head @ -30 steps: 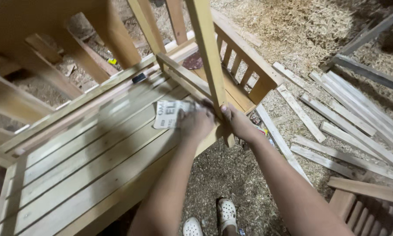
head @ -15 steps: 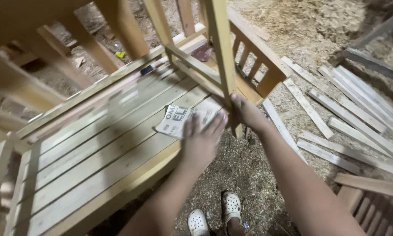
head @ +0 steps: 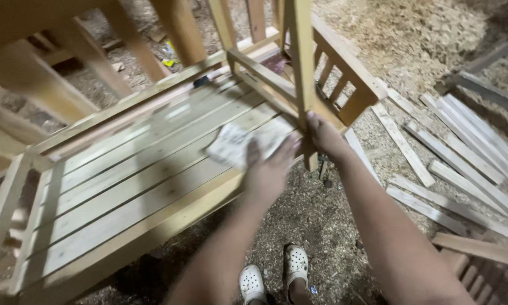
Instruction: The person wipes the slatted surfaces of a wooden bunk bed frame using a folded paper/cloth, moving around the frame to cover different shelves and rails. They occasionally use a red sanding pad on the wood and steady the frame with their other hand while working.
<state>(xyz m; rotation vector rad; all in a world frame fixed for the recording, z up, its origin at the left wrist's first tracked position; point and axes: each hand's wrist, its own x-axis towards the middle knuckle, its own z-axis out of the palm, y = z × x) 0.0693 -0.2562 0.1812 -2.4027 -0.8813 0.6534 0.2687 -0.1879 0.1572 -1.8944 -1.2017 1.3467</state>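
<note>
A slatted wooden frame [head: 124,181], like a bench seat, lies tilted in front of me. My left hand [head: 268,172] presses a pale sheet of sandpaper [head: 237,144] onto the slats near the frame's right end; the hand is blurred by motion. My right hand [head: 324,138] grips the foot of an upright wooden post [head: 300,68] at the frame's right corner. A slatted armrest [head: 344,85] joins that post behind my right hand.
Loose wooden slats [head: 457,164] lie on the sawdust floor [head: 423,34] to the right. Another slatted piece [head: 485,265] sits at the lower right. My feet in white clogs [head: 273,277] stand below the frame. Thick beams [head: 33,85] cross the upper left.
My left hand has slid the sandpaper along the slats, back toward me. My right hand has stayed on the post. The view has shifted slightly.
</note>
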